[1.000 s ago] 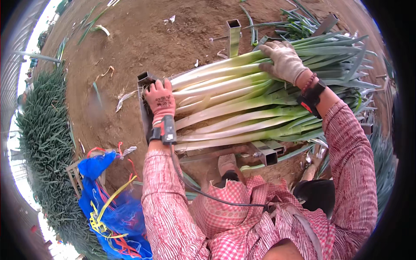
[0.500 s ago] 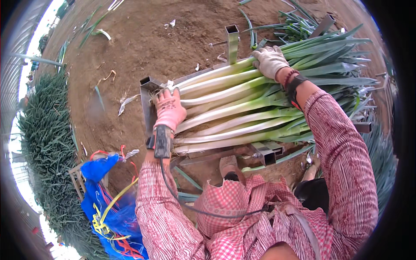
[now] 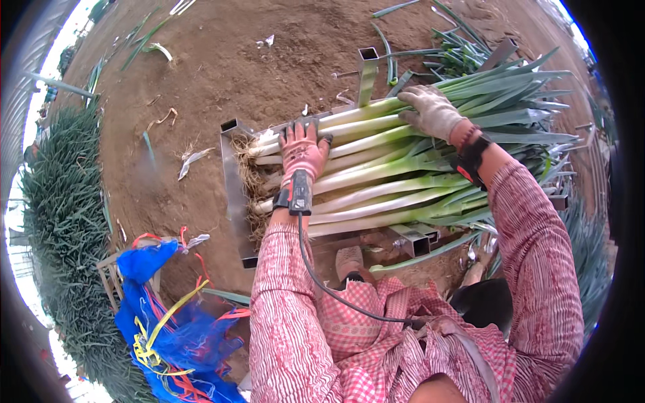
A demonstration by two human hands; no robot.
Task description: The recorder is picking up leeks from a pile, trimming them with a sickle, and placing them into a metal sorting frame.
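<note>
On the metal frame (image 3: 235,195), leeks (image 3: 379,168) were apparently being evened: near its left end they were covered by the left hand (image 3: 304,156), fingers spread; farther right along it, by the right hand (image 3: 431,113), thumb parted. Gentle gathering seemed called for next.

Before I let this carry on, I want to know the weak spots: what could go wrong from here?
No tie shows around the leeks, so pressure from the left hand or right hand might roll some out of line.

The cable from the left wrist hangs in a slack curve and could snag on the metal frame.

The roots lie unevenly at the frame's left end, so the stalks may end up misaligned.
</note>
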